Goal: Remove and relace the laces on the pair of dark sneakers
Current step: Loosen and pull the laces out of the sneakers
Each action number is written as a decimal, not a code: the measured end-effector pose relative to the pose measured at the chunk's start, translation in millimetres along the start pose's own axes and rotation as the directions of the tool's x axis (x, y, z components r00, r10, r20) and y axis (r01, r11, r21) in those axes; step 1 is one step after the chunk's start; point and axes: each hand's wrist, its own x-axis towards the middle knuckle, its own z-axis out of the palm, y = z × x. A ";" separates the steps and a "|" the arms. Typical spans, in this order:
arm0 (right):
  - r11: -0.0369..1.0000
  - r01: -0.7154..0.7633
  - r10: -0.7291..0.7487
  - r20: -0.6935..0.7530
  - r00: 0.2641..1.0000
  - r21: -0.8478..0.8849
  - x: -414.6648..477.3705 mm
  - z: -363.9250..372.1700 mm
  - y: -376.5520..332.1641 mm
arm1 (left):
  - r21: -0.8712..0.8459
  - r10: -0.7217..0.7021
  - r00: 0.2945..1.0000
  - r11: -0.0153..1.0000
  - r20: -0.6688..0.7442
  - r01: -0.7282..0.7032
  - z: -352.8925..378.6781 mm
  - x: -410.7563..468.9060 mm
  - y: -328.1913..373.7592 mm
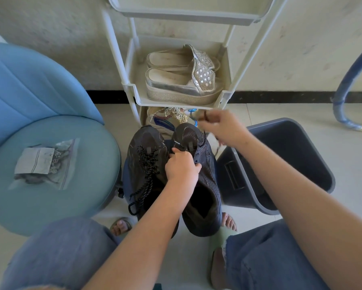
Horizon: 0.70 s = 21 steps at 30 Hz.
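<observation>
The job looks to be in its early part. The two dark mesh sneakers stand side by side, toes pointing away, on the floor between the person's knees. The left-hand sneaker (148,164) carries its black speckled lace (147,170) through the eyelets, loose, with the ends trailing off the near side. The right-hand sneaker (205,185) shows bare eyelets along most of its opening, so its lace seems nearly out.

The left hand (182,167) has its fingers curled over the tongue and front eyelets of that shoe, holding it down. The right hand (224,128), raised above the toe, pinches the dark lace (205,118) and draws it upward; motion blur hides the exact grip.

Left to do, by this reading, are freeing this lace, stripping the other shoe, and relacing both.

The floor (301,114) is pale tile, meeting a cream wall at a black skirting. At the far middle stands a white plastic shoe rack (132,86) holding silver platform sandals (182,80). On the left is a blue padded chair (50,164) with a clear plastic bag (44,164) on its seat. A dark grey bin (290,153) sits on the right.
</observation>
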 end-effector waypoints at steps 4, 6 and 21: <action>0.830 -0.021 0.165 0.210 0.964 -0.557 9.0 15.4 24.6 | -0.009 -0.006 1.000 1.000 -0.018 0.006 1.1 -0.1 0.0; 0.808 -0.051 0.210 0.206 0.956 -0.587 10.3 16.2 26.7 | -0.011 -0.008 1.000 1.000 -0.023 0.008 2.6 1.4 1.0; 0.930 -0.299 0.281 0.113 0.953 0.215 3.7 9.0 16.3 | -0.039 -0.002 1.000 0.999 -0.007 0.002 -1.0 3.3 -2.9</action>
